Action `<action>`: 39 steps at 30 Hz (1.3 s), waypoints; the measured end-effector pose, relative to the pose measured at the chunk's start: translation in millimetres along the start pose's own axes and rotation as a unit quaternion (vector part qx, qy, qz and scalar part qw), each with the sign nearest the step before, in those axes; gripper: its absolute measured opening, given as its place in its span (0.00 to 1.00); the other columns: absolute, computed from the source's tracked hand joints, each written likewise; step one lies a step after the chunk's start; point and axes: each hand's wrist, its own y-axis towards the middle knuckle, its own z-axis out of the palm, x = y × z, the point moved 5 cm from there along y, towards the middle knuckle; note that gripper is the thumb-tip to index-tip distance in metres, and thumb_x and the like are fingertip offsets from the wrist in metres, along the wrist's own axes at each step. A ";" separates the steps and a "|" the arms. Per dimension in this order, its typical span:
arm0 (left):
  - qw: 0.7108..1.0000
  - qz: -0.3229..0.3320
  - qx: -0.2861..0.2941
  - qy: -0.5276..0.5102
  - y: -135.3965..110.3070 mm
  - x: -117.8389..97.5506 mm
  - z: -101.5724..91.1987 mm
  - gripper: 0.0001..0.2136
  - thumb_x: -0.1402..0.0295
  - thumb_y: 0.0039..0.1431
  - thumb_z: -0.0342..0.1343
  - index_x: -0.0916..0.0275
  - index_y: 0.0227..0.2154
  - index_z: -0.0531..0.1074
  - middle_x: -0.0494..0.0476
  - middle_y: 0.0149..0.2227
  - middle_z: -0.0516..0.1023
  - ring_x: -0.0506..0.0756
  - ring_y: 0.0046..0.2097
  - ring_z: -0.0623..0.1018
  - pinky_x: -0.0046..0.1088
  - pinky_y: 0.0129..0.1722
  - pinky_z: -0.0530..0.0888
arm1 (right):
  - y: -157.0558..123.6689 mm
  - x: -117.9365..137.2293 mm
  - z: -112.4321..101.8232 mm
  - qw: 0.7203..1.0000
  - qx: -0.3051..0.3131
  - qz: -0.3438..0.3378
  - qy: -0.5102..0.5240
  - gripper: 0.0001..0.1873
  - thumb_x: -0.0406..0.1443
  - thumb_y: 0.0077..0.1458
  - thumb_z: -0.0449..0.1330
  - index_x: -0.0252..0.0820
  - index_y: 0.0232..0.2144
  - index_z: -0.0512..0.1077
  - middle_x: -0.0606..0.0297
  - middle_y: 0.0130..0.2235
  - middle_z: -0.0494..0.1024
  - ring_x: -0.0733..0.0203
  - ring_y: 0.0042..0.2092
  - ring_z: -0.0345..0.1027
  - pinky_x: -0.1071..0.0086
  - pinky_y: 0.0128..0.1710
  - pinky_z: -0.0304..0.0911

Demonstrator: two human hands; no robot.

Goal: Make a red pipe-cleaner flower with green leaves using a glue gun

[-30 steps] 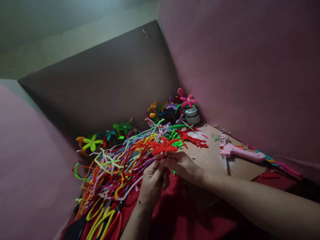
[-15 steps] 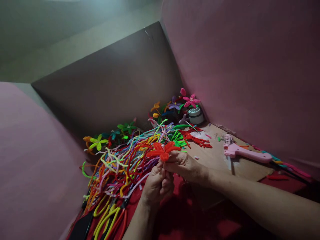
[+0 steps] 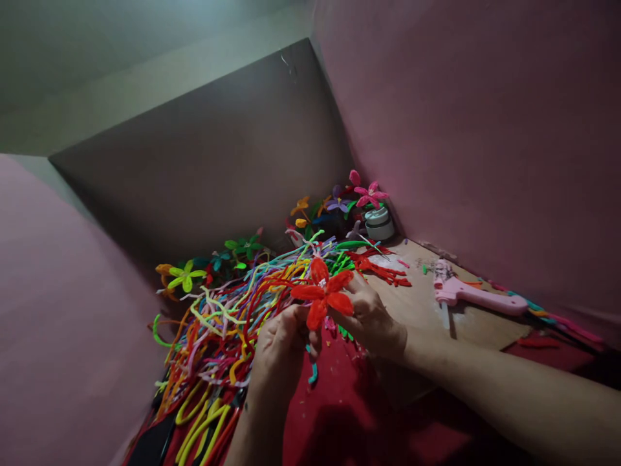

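A red pipe-cleaner flower (image 3: 317, 292) with a small whitish centre faces me, its petals spread. My right hand (image 3: 371, 317) is closed at its right side, the fingers partly behind the petals. My left hand (image 3: 281, 336) is curled at the lower left of the flower, fingertips close under a petal. What the fingertips pinch behind the flower is hidden. Just beyond my hands lies a heap of many-coloured pipe cleaners (image 3: 228, 317). A short teal piece (image 3: 313, 373) shows below my left fingers on the red cloth (image 3: 330, 401).
A pink glue gun (image 3: 478, 298) lies on a cardboard sheet (image 3: 485, 330) at the right. Red pipe-cleaner pieces (image 3: 383, 266) lie near a grey-white jar (image 3: 379, 224). Finished flowers (image 3: 187, 277) stand along the back. Yellow-handled tools (image 3: 204, 421) lie at the lower left.
The red flower has tilted up, so its face and all its petals now show. My left hand has moved down and left, away from my right hand.
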 end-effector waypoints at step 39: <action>0.997 -0.039 0.027 0.054 -11.6 -3.4 8.6 0.07 0.67 0.46 0.61 0.67 0.21 0.74 0.51 0.15 0.69 0.47 0.17 0.66 0.23 0.18 0.61 | -5.6 11.9 2.4 0.999 0.007 -0.037 -0.034 0.17 0.40 0.60 0.48 0.41 0.24 0.69 0.61 0.33 0.70 0.59 0.35 0.58 0.65 0.35 0.55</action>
